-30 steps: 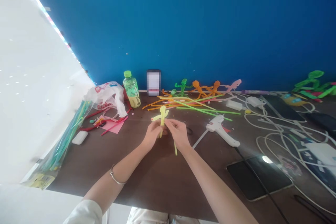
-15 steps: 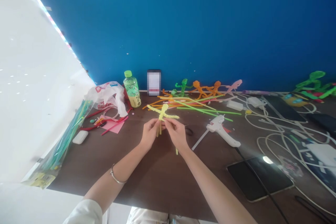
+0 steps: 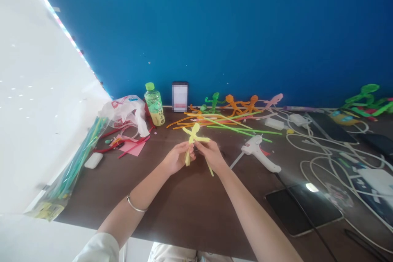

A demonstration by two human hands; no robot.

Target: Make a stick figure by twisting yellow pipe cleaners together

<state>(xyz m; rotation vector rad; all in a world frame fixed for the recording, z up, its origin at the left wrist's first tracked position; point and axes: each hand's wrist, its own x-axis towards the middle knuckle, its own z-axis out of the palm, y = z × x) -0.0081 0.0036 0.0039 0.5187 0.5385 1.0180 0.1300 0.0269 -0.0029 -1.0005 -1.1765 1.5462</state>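
While both hands work together just left of the white glue gun (image 3: 260, 153), a pale yellow figure of fuzzy stems (image 3: 194, 132) stands up between them, its arms spread and its head toward the wall. The left hand (image 3: 178, 157), on the side away from the glue gun, has thumb and fingers pinched together around the figure's lower body. The right hand (image 3: 211, 155), nearer the gun, is also nearly closed, its fingertips at the figure just below one arm; a thin yellow stem (image 3: 211, 169) hangs beneath it, and whether that joins the figure cannot be told.

Behind the glue gun, loose orange, yellow and green stems (image 3: 224, 120) lie crossed on the tabletop (image 3: 184, 204). Beyond these stand a green figure (image 3: 215, 100) and orange figures (image 3: 233, 104). Well to the gun's left are a green-capped bottle (image 3: 155, 108), a crumpled white bag (image 3: 129, 110) and a clear packet of teal stems (image 3: 75, 159). A dark tablet (image 3: 303, 206) lies in front of the gun, toward the right, and white cables (image 3: 310, 168) tangle to its right.
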